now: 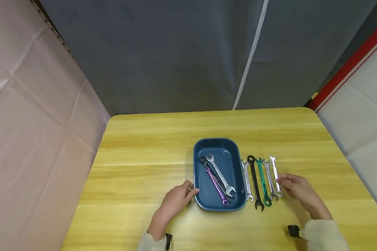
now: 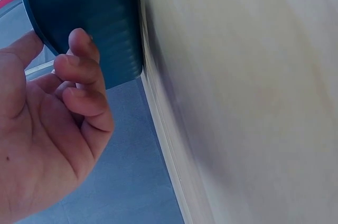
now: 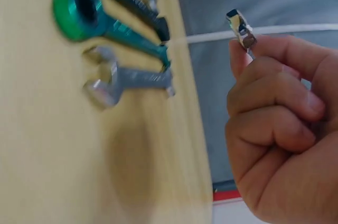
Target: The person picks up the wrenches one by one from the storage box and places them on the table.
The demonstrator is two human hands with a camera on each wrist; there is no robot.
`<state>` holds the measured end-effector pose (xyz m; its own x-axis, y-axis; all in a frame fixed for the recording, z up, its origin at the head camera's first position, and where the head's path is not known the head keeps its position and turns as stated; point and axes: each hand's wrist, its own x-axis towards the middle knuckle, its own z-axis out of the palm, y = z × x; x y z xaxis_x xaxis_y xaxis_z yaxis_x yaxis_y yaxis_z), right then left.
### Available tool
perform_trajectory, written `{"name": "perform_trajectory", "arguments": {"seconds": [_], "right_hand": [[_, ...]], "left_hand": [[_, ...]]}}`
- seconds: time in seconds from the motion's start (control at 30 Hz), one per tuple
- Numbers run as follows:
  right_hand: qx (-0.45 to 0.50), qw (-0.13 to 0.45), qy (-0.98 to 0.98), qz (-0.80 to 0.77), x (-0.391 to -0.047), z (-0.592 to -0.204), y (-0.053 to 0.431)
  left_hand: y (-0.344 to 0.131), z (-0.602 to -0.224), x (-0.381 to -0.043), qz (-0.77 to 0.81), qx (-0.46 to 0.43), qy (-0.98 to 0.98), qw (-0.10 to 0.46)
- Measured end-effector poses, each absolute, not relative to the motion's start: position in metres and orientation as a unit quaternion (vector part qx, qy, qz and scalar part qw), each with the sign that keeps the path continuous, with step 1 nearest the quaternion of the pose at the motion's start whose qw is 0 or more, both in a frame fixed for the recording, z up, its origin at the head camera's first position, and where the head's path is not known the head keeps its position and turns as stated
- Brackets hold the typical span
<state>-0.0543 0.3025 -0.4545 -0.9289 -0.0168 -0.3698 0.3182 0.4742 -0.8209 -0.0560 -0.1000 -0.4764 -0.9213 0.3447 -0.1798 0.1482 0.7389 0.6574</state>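
Note:
My right hand point(image 1: 301, 191) pinches a small silver combination wrench point(image 1: 274, 169) between thumb and fingertips, at the right end of a row of wrenches. In the right wrist view, the wrench's end point(image 3: 242, 27) pokes out past the fingertips, above the tabletop. My left hand point(image 1: 175, 201) grips the left rim of a blue tray point(image 1: 218, 208), thumb over the edge and curled fingers at the outer wall. Inside the tray lie a silver open-end wrench point(image 1: 219, 173), a purple wrench point(image 1: 216, 184) and a black wrench point(image 1: 204, 160) partly covered by them.
Right of the tray stand side by side a silver wrench point(image 1: 246, 179), a black wrench point(image 1: 254, 181), a green wrench point(image 1: 262, 179) and another silver wrench point(image 1: 270, 179). A wooden table point(image 1: 138, 153) carries everything. Behind it hangs a grey curtain point(image 1: 176, 62).

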Motion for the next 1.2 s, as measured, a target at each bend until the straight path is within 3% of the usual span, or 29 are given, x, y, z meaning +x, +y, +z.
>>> {"name": "perform_trajectory", "arguments": {"seconds": [0.67, 1.2], "right_hand": [[0.135, 0.209, 0.846, -0.472, -0.055, -0.484, 0.32], [0.137, 0.196, 0.871, -0.428, -0.054, -0.491, 0.322]], "left_hand": [[-0.1, -0.476, -0.054, 0.336, 0.128, 0.921, 0.147], [-0.1, -0.477, -0.054, 0.334, 0.131, 0.922, 0.142]]}}
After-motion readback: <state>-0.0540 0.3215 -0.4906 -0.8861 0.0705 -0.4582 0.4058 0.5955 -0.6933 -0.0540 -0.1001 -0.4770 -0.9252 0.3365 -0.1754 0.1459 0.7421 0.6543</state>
